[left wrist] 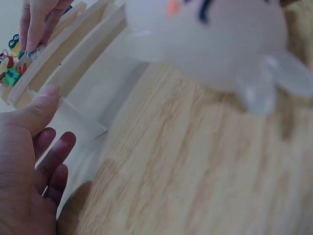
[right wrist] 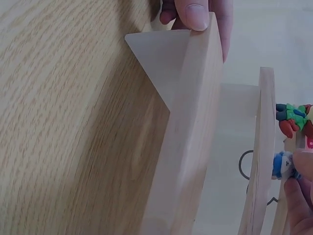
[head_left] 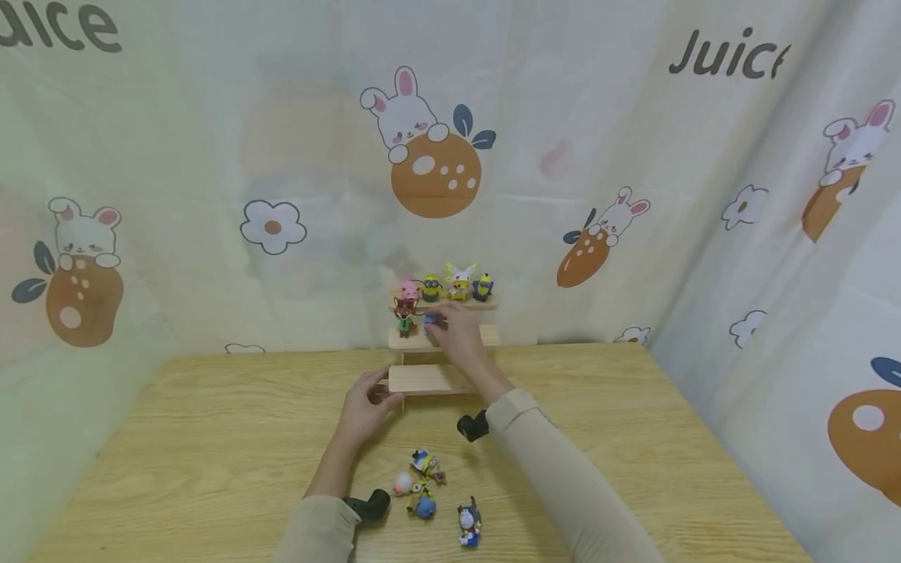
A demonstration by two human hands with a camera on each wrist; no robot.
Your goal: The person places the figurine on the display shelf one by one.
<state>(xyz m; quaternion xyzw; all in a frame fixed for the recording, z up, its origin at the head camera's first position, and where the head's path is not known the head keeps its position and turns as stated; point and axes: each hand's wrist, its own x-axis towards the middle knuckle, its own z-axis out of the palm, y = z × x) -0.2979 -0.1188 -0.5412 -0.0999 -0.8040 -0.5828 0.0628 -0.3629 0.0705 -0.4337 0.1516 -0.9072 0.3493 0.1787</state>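
Note:
A three-tier wooden display stand (head_left: 422, 380) stands at the back of the table. My left hand (head_left: 367, 407) holds the left end of its lowest step, with the thumb (right wrist: 196, 17) on the front edge. A small blue and white figurine (right wrist: 282, 165) is pinched between the thumb and fingers of my right hand (head_left: 454, 332), right at the surface of the middle step (right wrist: 261, 147). To its left on that step stands a fox figurine (head_left: 404, 319) in green. Along the top step are a pink figurine (head_left: 410, 290), a Minion (head_left: 431, 289), a white-hooded yellow figurine (head_left: 460, 286) and a purple-and-yellow figurine (head_left: 482, 288).
Several figurines lie in a cluster near the front, among them a white round one (head_left: 403, 483) and a blue one (head_left: 425, 507). A dark-eared figurine (head_left: 469, 522) lies to their right. A printed curtain (head_left: 338, 156) hangs right behind the wooden table (head_left: 232, 438).

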